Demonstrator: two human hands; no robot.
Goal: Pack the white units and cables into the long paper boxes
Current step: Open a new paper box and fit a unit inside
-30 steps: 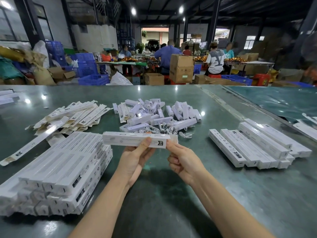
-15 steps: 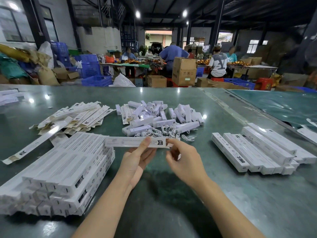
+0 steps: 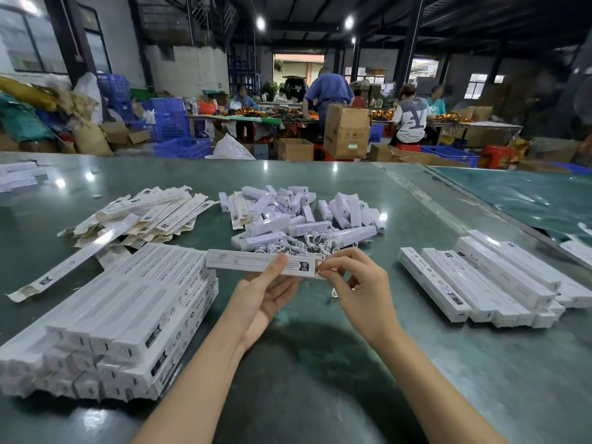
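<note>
Long white printed box (image 3: 261, 263) held level above the green table (image 3: 320, 363), thumb of the left hand (image 3: 266, 299) gripping its front; right hand (image 3: 358, 285) pinches its right end.

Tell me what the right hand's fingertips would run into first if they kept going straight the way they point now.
The right hand points left at the right end of the long paper box held by the left hand. Its fingertips seem already there, so that flap end comes first, though depth is unclear.

right boxes (image 3: 448, 277): "CE", "RoHS" | other print unreadable
</note>
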